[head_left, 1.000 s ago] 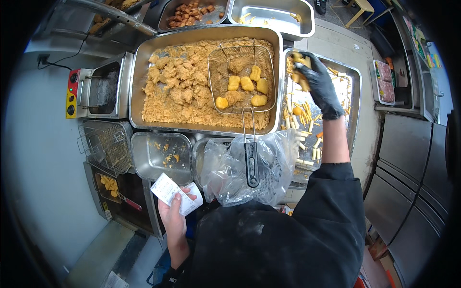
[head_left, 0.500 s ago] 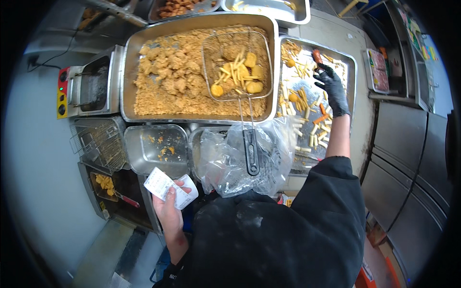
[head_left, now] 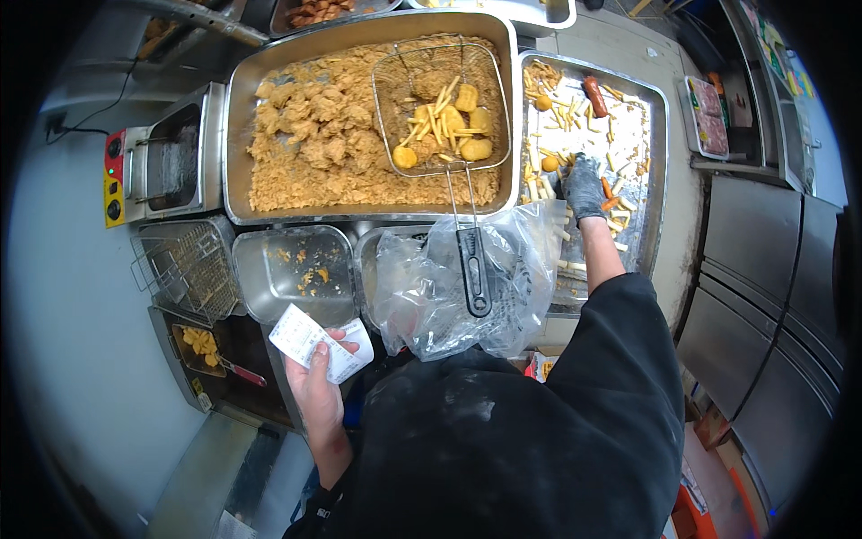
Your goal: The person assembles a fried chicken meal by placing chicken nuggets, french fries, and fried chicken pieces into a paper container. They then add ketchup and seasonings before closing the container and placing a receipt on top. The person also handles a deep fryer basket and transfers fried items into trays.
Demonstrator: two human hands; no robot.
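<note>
My bare left hand (head_left: 316, 382) is closed on a curled white paper receipt (head_left: 310, 341), thumb on top. Over a metal tray (head_left: 654, 225) on the right, my black-gloved right hand (head_left: 585, 190) reaches down with its fingers bunched among loose fries; what they grip, if anything, is hidden. A sausage (head_left: 594, 97) lies farther up that tray, amid fries, round balls and pale sticks (head_left: 544, 190). Left of this hand, a wire fry basket (head_left: 470, 171) holding fries (head_left: 435, 121) and nuggets (head_left: 468, 97) rests on a big pan (head_left: 238, 144) of breaded pieces (head_left: 314, 130).
The basket's black handle (head_left: 473, 274) lies over a clear plastic bag (head_left: 409, 305). Beside it stands a steel container (head_left: 256, 301) with crumbs. A fryer (head_left: 211, 148), a wire rack (head_left: 193, 269) and a red-handled basket (head_left: 215, 368) are at the left; steel cabinets (head_left: 745, 251) stand at the right.
My right hand has moved from beside the sausage down and left to the fries, its fingers drawing together. My left hand still holds the receipt.
</note>
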